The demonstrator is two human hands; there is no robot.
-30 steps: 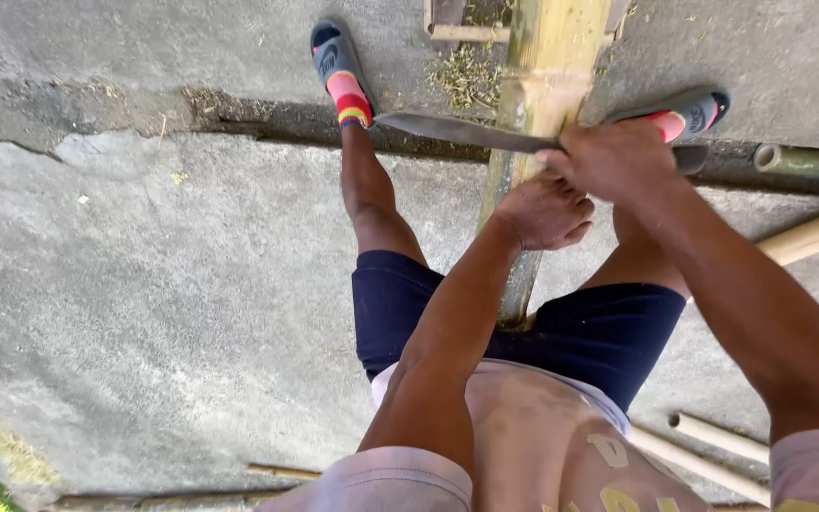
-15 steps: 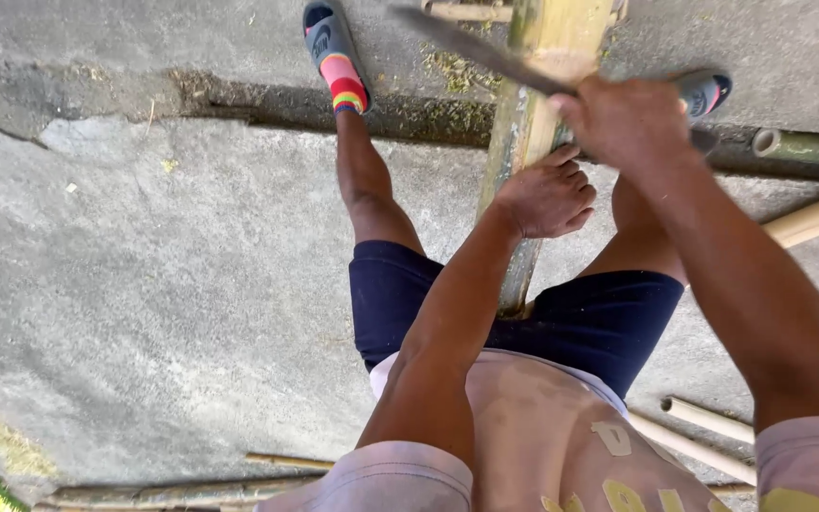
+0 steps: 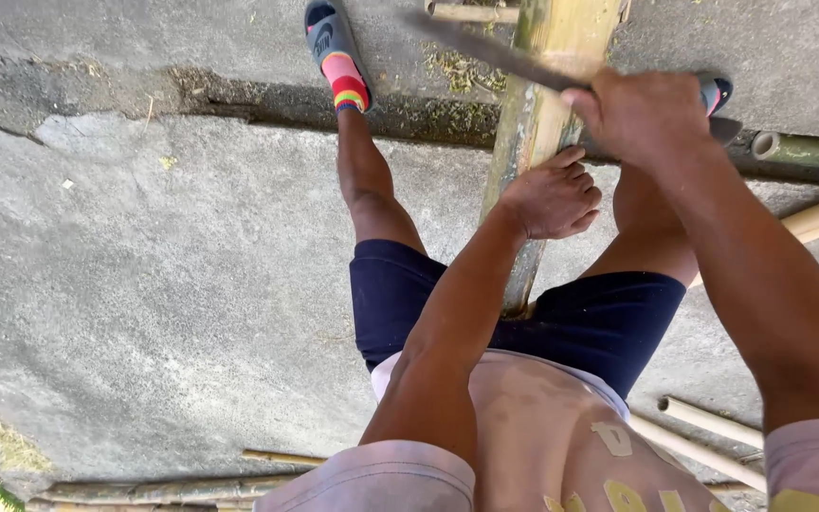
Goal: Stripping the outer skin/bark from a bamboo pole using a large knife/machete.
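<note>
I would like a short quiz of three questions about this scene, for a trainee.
1. True or false: the left hand rests on the bamboo pole.
2. What does the right hand hold? A) a hammer B) a long blade C) a rope
3. Fill in: the pole passes between the person's ____.

Key: 1 true; 2 B; 3 legs.

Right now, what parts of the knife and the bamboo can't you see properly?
- Head view: the long knife has a motion-blurred blade, and the right hand hides its handle.
- The bamboo pole is cut off by the top edge.
- Its lower end is hidden behind the shorts.
- The left hand covers part of it.
</note>
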